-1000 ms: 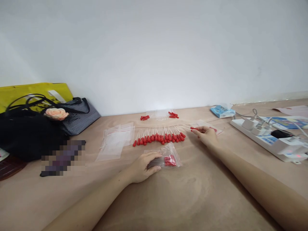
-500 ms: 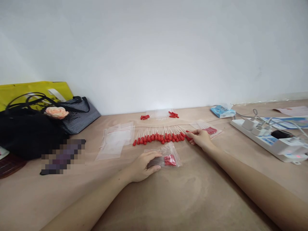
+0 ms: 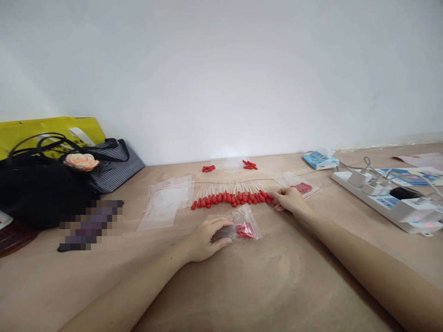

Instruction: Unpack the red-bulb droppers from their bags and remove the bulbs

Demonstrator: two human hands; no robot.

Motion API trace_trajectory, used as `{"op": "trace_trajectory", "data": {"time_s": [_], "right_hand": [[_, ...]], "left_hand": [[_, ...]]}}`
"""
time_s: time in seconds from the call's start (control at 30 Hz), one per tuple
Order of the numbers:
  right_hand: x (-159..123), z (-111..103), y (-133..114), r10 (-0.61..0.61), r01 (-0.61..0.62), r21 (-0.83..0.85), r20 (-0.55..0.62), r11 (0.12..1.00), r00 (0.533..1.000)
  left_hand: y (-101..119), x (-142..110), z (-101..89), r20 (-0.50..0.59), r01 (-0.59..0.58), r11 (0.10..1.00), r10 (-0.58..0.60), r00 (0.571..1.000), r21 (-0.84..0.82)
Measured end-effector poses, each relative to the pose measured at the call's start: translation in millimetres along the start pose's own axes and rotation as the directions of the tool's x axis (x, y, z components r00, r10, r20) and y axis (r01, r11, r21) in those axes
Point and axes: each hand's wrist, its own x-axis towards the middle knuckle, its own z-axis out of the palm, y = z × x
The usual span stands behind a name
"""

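At the middle of the brown, smooth-topped table, a row of thin, clear-stemmed droppers with red rubber bulbs lies fanned side by side, bulbs toward the person and stems toward the white wall. In front of the row, the left hand rests with its thumb and fingers curled around the left part of a small clear plastic bag, pinching it; red bulbs show through at the bag's right end. The right hand is at the row's right end, its thumb and fingertips drawn close together beside the last red bulb; whether they grip it, I cannot tell. Just behind that hand lies a flat transparent bag with red contents. To the left of the row, flat translucent plastic bags overlap in a loose pile. Near the wall, two small clusters of red bulbs lie apart, with clear plastic between them. Farther right are a blue soft tissue pack and a white, oblong plastic power strip bearing white chargers.
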Motion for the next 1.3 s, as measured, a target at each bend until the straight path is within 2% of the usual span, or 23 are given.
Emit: {"op": "trace_trajectory", "data": {"time_s": [0.13, 0.2, 0.23, 0.3, 0.37, 0.4, 0.57, 0.77, 0.83, 0.97, 1.13, 1.2, 1.3], "right_hand": [[-3, -3, -6, -0.070, 0.066, -0.050, -0.090, 0.997, 0.993], [-10, -1, -11, -0.160, 0.157, -0.040, -0.098, 0.987, 0.982], [-16, 2, -14, -0.222, 0.220, -0.026, -0.065, 0.975, 0.973], [-30, 8, -20, -0.421, 0.420, 0.039, 0.140, 0.907, 0.896], [-45, 16, -24, -0.493, 0.510, 0.052, 0.357, 0.859, 0.794], [-51, 19, -25, -0.490, 0.523, 0.041, 0.417, 0.851, 0.765], [-63, 28, -27, -0.444, 0.513, -0.003, 0.497, 0.859, 0.746], [-64, 25, -33, -0.492, 0.595, 0.047, 0.617, 0.802, 0.614], [-66, 24, -37, -0.490, 0.628, 0.005, 0.630, 0.779, 0.603], [-71, 25, -40, -0.501, 0.677, -0.092, 0.602, 0.730, 0.622], [-71, 28, -38, -0.543, 0.693, -0.099, 0.547, 0.714, 0.637], [-71, 28, -37, -0.571, 0.717, -0.085, 0.542, 0.692, 0.616], [-71, 28, -36, -0.647, 0.774, -0.032, 0.528, 0.633, 0.550]], "left_hand": [[1, 0, -0.5, -0.013, -0.013, 1.000, 0.013, 1.000, 0.000], [2, 1, -0.6, -0.020, -0.022, 1.000, 0.022, 1.000, 0.004], [2, 1, -0.4, -0.023, -0.022, 1.000, 0.022, 0.999, 0.007], [2, 1, 0.2, -0.033, -0.016, 1.000, 0.017, 0.999, 0.010], [1, 0, 0.9, -0.040, -0.013, 1.000, 0.014, 0.999, 0.011], [0, 0, 1.2, -0.041, -0.015, 1.000, 0.015, 0.999, 0.012], [-1, -1, 1.8, -0.024, -0.013, 1.000, 0.013, 1.000, 0.020], [-2, 0, 5.0, -0.051, 0.008, 0.999, -0.006, 0.999, 0.038], [-3, 0, 6.5, -0.063, 0.013, 0.999, -0.010, 0.998, 0.050], [-4, 0, 7.1, -0.066, 0.019, 0.998, -0.015, 0.998, 0.061], [-1, 1, 5.0, -0.069, 0.020, 0.998, -0.016, 0.997, 0.054], [0, 1, 4.1, -0.071, 0.018, 0.998, -0.014, 0.997, 0.052], [1, 1, 3.2, -0.065, 0.024, 0.998, -0.020, 0.998, 0.056]]}}
